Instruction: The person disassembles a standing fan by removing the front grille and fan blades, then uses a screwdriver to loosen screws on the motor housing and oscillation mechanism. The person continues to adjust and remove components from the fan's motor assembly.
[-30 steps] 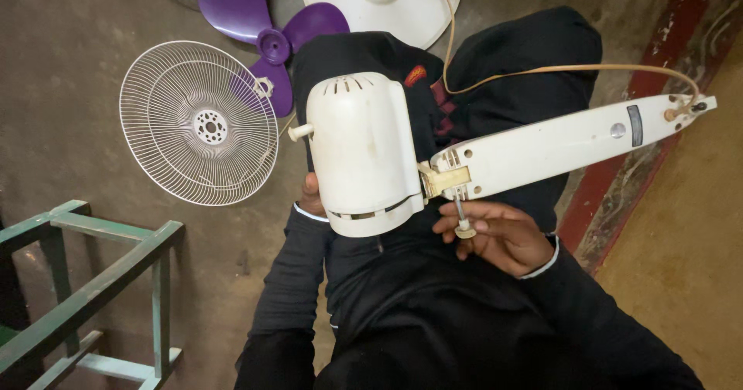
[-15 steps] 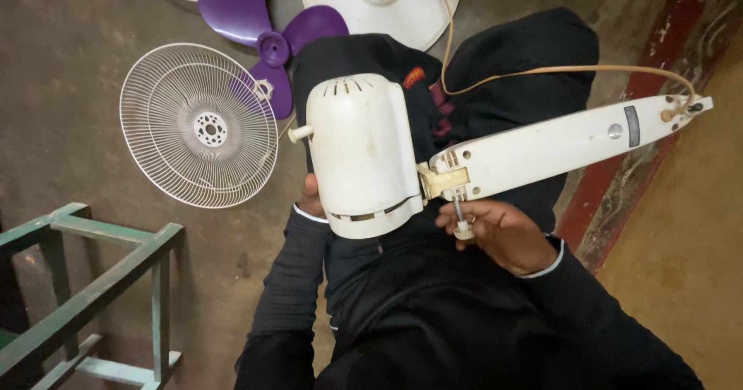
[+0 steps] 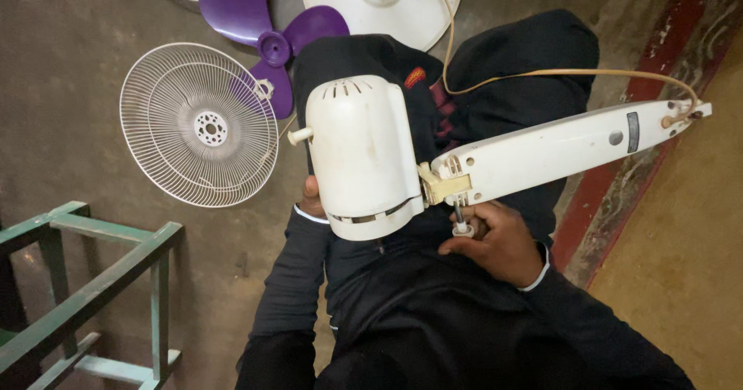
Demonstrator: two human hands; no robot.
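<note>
Two hands steady my fan motor housing (image 3: 364,158): right hand (image 3: 495,243) pinching a screwdriver (image 3: 460,220) at six o'clock, left hand (image 3: 311,200) mostly hidden, grip unclear

Bare grey concrete floor (image 3: 93,65) lay w/ a green metal frame (image 3: 85,282) well off to the grip's left, a red painted strip (image 3: 658,73) and ochre ground (image 3: 696,266) to its right, dim even light.

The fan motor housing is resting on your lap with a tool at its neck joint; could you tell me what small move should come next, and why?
Probably keep turning the screwdriver in the right hand. Its tip sits at the yellowed joint bracket between motor housing and stand arm, which remain joined, while the left hand steadies the housing.
</note>
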